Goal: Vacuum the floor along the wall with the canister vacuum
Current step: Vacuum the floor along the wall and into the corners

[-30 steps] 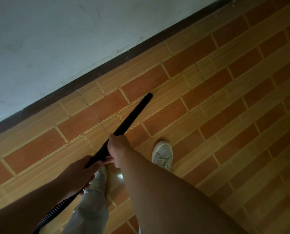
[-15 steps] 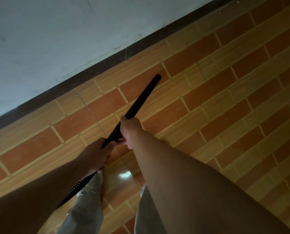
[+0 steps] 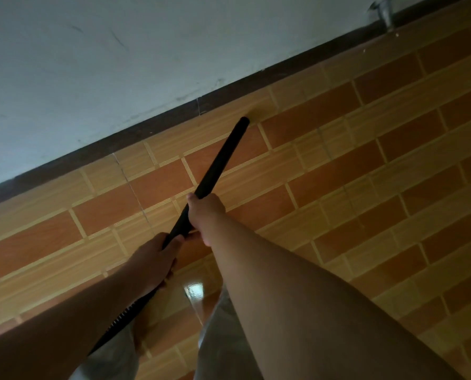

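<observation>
A black vacuum wand (image 3: 220, 157) slants up and right over the orange tiled floor (image 3: 365, 187). Its open tip sits on the tiles a short way from the dark skirting (image 3: 228, 90) at the foot of the pale wall (image 3: 119, 64). My right hand (image 3: 205, 211) grips the wand at its middle. Lower down, my left hand (image 3: 154, 260) grips the wand's rear end, where the ribbed black hose (image 3: 119, 319) leaves it toward the lower left. The canister is out of view.
A small metal fitting (image 3: 385, 12) stands at the wall's base at the top right. Pale trouser legs (image 3: 223, 325) show below my arms. A bright glare spot lies on the tile between them.
The wand has been pushed forward, so its tip has moved up and right, closer to the skirting. Both hands travelled with it, and the white shoe has left the view.
</observation>
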{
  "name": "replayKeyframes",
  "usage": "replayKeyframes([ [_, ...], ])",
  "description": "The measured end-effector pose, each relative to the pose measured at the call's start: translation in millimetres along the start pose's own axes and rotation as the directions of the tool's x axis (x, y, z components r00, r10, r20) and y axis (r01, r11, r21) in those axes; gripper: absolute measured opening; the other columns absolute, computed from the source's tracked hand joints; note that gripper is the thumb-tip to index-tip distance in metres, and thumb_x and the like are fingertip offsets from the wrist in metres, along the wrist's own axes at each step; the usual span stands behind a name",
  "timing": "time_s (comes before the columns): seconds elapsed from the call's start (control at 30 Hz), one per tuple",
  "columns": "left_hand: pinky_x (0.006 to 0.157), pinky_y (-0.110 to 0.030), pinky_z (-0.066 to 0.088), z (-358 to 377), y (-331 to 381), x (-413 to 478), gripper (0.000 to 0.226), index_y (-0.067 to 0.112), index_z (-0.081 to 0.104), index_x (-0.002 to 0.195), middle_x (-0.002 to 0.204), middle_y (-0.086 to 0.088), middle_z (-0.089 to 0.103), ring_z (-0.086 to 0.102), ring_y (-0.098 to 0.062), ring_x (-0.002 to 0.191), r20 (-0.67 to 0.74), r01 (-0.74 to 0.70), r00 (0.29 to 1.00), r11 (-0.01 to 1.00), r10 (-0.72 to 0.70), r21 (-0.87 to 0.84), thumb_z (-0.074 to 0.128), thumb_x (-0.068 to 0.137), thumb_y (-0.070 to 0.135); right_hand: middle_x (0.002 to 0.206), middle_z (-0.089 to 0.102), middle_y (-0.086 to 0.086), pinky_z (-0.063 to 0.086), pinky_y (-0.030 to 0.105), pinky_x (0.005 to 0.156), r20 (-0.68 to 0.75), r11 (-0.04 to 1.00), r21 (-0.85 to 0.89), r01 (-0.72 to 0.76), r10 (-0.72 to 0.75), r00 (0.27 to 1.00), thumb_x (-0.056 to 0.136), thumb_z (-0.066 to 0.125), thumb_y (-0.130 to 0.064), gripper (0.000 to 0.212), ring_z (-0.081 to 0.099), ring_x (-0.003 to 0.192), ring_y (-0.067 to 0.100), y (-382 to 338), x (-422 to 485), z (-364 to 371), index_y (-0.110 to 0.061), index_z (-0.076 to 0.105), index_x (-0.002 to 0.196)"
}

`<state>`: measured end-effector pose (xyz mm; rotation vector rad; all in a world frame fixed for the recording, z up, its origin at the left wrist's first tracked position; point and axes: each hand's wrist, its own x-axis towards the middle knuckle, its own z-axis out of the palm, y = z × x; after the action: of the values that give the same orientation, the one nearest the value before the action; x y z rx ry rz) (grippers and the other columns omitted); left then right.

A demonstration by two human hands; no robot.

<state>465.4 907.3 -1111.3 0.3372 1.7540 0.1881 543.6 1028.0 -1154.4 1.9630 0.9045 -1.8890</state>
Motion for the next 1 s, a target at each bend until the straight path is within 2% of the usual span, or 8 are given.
replayKeyframes([
  [0.07,0.054,-0.031,0.051,10,17,9,0.026,0.023,0.056,0.11,0.084,-0.012,0.065,0.059,-0.02,0.062,-0.006,-0.001,1.0,1.0,0.001,0.006,0.042,0.105,0.045,0.117,0.061,0.01,0.058,0.032,0.079,0.0,0.999,0.029,-0.012,0.012,1.0,0.106,0.052,-0.039,0.048,0.064,0.102,0.026,-5,9,-20,-0.008,0.044,0.142],
  [0.2,0.053,-0.031,0.049,32,38,17,0.031,0.018,0.057,0.106,0.081,-0.012,0.065,0.059,-0.021,0.06,-0.027,0.005,1.0,0.999,-0.004,0.036,0.042,0.105,0.046,0.112,0.064,0.011,0.062,0.048,0.087,0.025,0.992,0.108,-0.059,0.057,0.998,0.104,0.056,-0.04,0.047,0.068,0.103,0.03,-6,15,-48,-0.012,0.047,0.141],
  [0.4,0.053,-0.029,0.05,54,56,10,0.033,0.016,0.057,0.109,0.085,-0.012,0.066,0.06,-0.02,0.062,-0.018,0.044,0.999,0.999,-0.044,0.029,0.042,0.105,0.045,0.123,0.063,0.018,0.065,0.049,0.068,0.128,0.969,0.223,-0.109,0.082,0.988,0.106,0.055,-0.028,0.038,0.069,0.106,0.034,2,16,-84,-0.007,0.05,0.137],
  [0.57,0.06,-0.035,0.051,53,76,23,0.033,0.015,0.057,0.108,0.083,-0.012,0.065,0.06,-0.024,0.064,0.014,0.02,1.0,0.999,-0.02,-0.034,0.043,0.105,0.045,0.124,0.063,0.018,0.064,0.053,0.074,0.121,0.931,0.351,-0.102,0.063,0.991,0.106,0.054,-0.029,0.034,0.065,0.112,0.038,-10,23,-98,-0.009,0.05,0.134],
  [0.7,0.055,-0.035,0.052,57,85,25,0.029,0.016,0.056,0.108,0.092,-0.023,0.069,0.061,-0.026,0.06,0.01,0.074,0.997,0.987,-0.073,-0.143,0.043,0.106,0.042,0.118,0.062,0.014,0.06,0.057,0.089,0.104,0.941,0.323,-0.098,0.068,0.992,0.108,0.047,-0.04,0.038,0.062,0.114,0.038,-21,33,-95,-0.012,0.052,0.133],
  [0.8,0.056,-0.034,0.052,58,86,21,0.031,0.015,0.054,0.109,0.099,-0.025,0.069,0.061,-0.027,0.062,0.034,0.093,0.995,0.983,-0.089,-0.157,0.041,0.106,0.043,0.113,0.06,0.012,0.058,0.055,0.092,0.08,0.957,0.282,-0.068,0.048,0.996,0.108,0.044,-0.039,0.04,0.059,0.113,0.036,-25,37,-88,-0.01,0.051,0.135],
  [0.9,0.052,-0.031,0.05,53,87,20,0.03,0.016,0.054,0.11,0.092,-0.022,0.067,0.06,-0.025,0.059,0.035,0.113,0.993,0.978,-0.109,-0.174,0.041,0.107,0.042,0.113,0.059,0.012,0.059,0.049,0.088,0.067,0.962,0.264,-0.067,0.051,0.996,0.109,0.043,-0.038,0.041,0.058,0.11,0.035,-26,35,-84,-0.01,0.049,0.137],
  [1.0,0.051,-0.031,0.05,48,96,25,0.027,0.018,0.054,0.109,0.086,-0.018,0.066,0.059,-0.024,0.058,0.057,0.103,0.994,0.98,-0.094,-0.169,0.041,0.107,0.041,0.117,0.06,0.013,0.057,0.054,0.096,0.032,0.97,0.24,-0.051,0.045,0.998,0.108,0.043,-0.039,0.044,0.059,0.112,0.035,-35,38,-87,-0.009,0.047,0.141],
])
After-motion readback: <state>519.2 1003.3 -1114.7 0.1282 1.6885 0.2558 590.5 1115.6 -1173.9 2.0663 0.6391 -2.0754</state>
